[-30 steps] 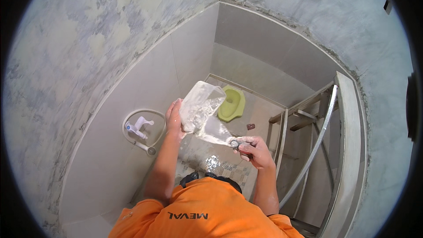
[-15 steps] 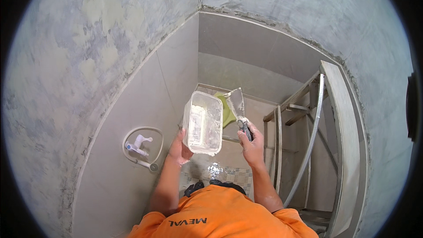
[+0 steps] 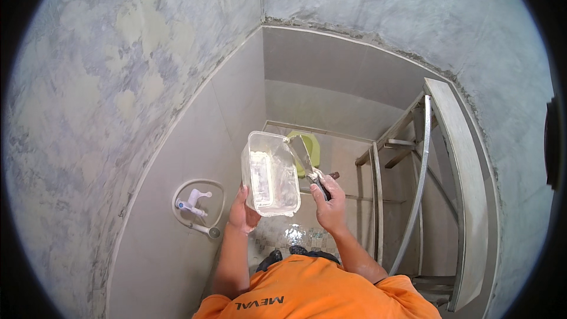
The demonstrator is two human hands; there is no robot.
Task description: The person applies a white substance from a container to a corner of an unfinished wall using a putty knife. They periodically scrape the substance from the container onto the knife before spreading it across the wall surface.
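Note:
My left hand point(image 3: 242, 211) grips a clear plastic tub point(image 3: 289, 183) by its left side and underside. White paste smears the tub's walls and bottom, and some clings to its near rim. In my right hand point(image 3: 331, 205) is a putty knife point(image 3: 302, 155) with a dark handle, its wide metal blade pointing up and left. The blade's tip is at the tub's upper right edge; whether they touch I cannot tell. White paste coats the base of the blade and my right fingers.
A yellow-green squat toilet point(image 3: 310, 147) lies beyond the tub. On the left tiled wall are a white tap point(image 3: 194, 204) and a hose with a sprayer point(image 3: 214, 232). A wooden frame with a long board point(image 3: 459, 195) stands at right. Patchy skim-coated walls point(image 3: 127, 71) rise above the tiles.
The putty knife has swung left, so its blade now reaches the tub's edge and shows more edge-on. My right hand has turned with it. The whole view has shifted slightly.

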